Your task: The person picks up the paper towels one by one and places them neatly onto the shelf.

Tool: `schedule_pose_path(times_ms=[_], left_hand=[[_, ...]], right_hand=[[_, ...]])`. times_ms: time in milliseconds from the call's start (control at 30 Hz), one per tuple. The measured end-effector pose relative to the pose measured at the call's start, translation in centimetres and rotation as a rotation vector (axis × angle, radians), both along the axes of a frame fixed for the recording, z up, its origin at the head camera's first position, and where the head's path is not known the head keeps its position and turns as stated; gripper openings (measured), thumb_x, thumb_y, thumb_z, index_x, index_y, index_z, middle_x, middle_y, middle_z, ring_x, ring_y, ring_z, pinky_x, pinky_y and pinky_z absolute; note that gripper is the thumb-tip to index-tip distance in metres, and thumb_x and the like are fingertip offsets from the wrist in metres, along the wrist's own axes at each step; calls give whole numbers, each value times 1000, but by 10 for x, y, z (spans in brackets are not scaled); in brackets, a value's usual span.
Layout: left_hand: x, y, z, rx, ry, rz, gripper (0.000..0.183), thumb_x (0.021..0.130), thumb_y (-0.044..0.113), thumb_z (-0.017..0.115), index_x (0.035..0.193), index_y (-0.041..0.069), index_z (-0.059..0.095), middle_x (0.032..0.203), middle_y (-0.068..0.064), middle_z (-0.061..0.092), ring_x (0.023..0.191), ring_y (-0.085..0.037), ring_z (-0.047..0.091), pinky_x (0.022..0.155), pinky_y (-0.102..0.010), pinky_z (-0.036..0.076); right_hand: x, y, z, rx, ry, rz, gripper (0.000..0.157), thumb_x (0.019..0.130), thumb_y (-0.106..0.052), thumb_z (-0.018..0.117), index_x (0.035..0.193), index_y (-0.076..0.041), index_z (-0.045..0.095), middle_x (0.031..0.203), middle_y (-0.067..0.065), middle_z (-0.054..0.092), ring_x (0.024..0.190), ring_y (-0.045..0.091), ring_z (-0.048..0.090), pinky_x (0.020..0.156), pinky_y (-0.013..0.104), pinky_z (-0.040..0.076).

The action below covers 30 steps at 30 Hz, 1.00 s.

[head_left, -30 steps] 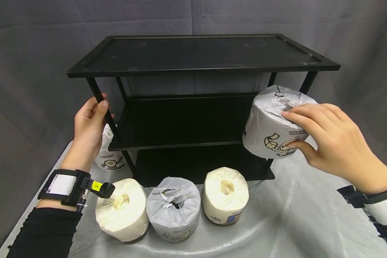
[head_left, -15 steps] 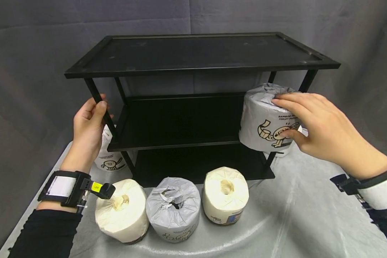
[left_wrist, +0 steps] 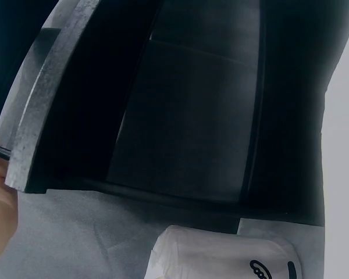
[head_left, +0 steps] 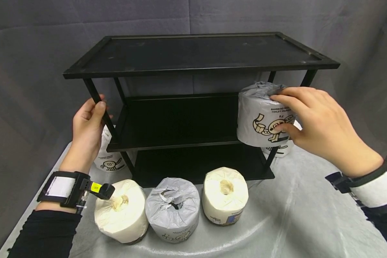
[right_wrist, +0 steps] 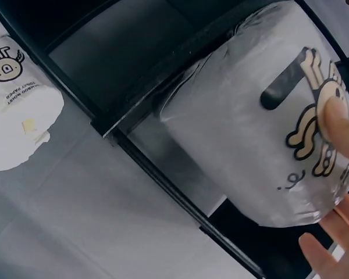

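My right hand (head_left: 322,125) grips a white-wrapped toilet paper roll (head_left: 261,118) with a cartoon print, thumb on its front and fingers over its top. The roll is upright at the right end of the middle shelf (head_left: 180,122) of a black rack, below the top board (head_left: 193,53). In the right wrist view the same roll (right_wrist: 232,133) fills much of the picture, with the thumb pressed on the print. My left hand (head_left: 89,123) holds the rack's front left post (head_left: 95,91), thumb in front. At the left wrist view's edge, part of that hand (left_wrist: 0,203) shows.
In front of the rack stand a cream roll (head_left: 125,218), a grey-white roll (head_left: 172,218) and another cream roll (head_left: 227,204). One white roll (head_left: 108,157) is beside the rack's left end; another (head_left: 282,149) shows behind the right post. Grey cloth (head_left: 309,215) covers the table.
My right hand has carried the toilet paper roll leftward and slightly up and back, further into the rack's right end. A white roll behind it has come into view. My left hand stays on the post.
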<state>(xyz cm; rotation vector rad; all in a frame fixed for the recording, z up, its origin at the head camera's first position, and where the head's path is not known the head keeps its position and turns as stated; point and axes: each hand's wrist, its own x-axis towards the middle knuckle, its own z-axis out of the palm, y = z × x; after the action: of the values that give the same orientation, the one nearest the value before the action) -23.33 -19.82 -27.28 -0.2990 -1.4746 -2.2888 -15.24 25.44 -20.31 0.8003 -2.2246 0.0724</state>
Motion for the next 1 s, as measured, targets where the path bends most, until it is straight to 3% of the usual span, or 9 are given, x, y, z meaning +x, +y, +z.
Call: schedule_pose_path(times_ms=[500, 767, 1000], left_hand=[[0, -2, -3, 0, -13, 9, 20, 84, 8, 64, 104, 5, 64, 84, 0, 59, 81, -11, 54, 68, -15, 53], [1, -3, -1, 6, 8, 7, 17, 85, 5, 63, 103, 6, 64, 82, 0, 59, 81, -11, 53, 67, -15, 53], [2, -5, 1, 5, 28, 10, 17, 86, 5, 62, 103, 6, 64, 82, 0, 60, 80, -11, 54, 68, -15, 53]], right_hand=[[-9, -18, -10, -41, -90, -146, 61, 65, -1, 78, 121, -1, 55, 116, 19, 59, 107, 34, 50, 81, 54, 50], [-18, -24, -13, -16, 2, -185, 57, 65, -6, 79, 117, -1, 57, 110, 18, 62, 96, 35, 56, 69, 50, 48], [-31, -24, -17, -25, 24, -197, 57, 66, -7, 77, 119, -1, 55, 113, 18, 61, 101, 37, 54, 71, 53, 48]])
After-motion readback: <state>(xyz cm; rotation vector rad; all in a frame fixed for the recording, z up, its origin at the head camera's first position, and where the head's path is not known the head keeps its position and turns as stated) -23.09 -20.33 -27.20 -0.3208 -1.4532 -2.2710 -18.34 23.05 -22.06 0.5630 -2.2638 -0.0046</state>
